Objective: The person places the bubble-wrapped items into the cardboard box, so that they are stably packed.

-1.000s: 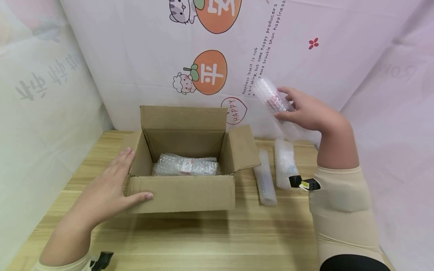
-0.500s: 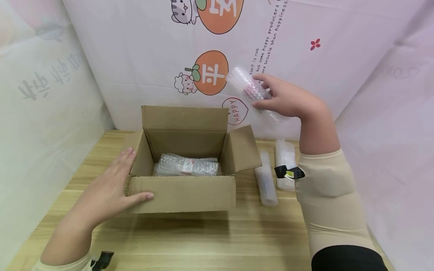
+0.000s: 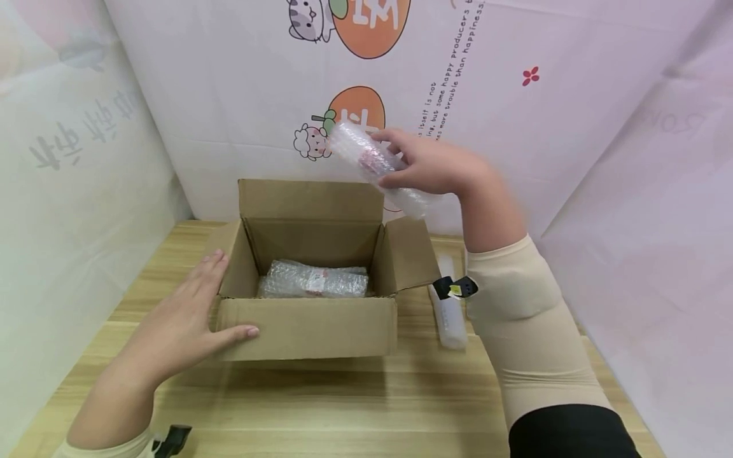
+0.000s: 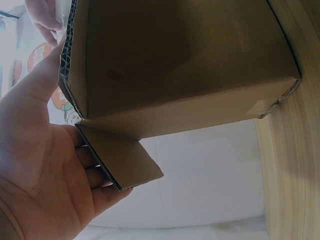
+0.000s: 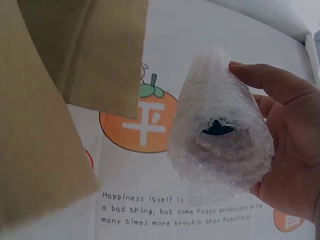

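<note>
My right hand holds a bubble-wrapped roll above the back right of a cardboard box, the roll tilted in its grip. In the right wrist view, fingers and thumb curl round the bubble-wrapped roll, and something dark shows in its hollow end. Straight fingers of my left hand rest on the box's left flap, with its thumb along the front flap. From the left wrist view, the fingers lie behind the small flap. Inside the open box are bubble-wrapped packages, one with a reddish label.
To the right of the box, a bubble-wrap roll lies on the wooden table; another beside it is mostly hidden by my right forearm. A printed white sheet hangs behind the box, with pale sheets on both sides.
My right hand has carried the bubble-wrapped roll leftward, from beyond the box's right side to above its back right corner. The left hand and the box have stayed in place.
</note>
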Action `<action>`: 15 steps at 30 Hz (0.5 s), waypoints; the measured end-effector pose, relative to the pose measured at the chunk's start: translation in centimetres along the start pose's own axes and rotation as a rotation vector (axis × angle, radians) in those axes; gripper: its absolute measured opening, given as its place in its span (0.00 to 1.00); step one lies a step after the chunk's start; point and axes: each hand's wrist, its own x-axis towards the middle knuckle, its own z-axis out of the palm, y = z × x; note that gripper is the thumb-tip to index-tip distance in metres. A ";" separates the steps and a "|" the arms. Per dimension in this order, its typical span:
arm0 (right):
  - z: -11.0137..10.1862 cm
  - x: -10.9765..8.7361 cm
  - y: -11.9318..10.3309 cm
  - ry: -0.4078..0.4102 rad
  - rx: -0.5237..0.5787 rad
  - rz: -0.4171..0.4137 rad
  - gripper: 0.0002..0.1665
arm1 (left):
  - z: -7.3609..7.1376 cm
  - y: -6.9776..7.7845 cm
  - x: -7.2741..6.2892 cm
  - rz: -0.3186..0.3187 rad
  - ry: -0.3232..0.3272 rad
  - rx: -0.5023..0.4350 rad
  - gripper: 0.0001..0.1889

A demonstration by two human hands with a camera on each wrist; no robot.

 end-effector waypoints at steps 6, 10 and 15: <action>1.2 1.7 -1.5 -0.044 -0.028 -0.033 0.45 | 0.1 -0.1 0.1 0.008 0.003 0.007 0.63; 2.1 2.6 -2.2 -0.068 -0.076 -0.044 0.43 | 0.1 -0.2 0.1 0.010 0.001 0.010 0.63; 3.4 3.9 -3.0 -0.112 -0.107 -0.042 0.42 | 0.1 -0.2 0.2 0.005 -0.005 0.009 0.64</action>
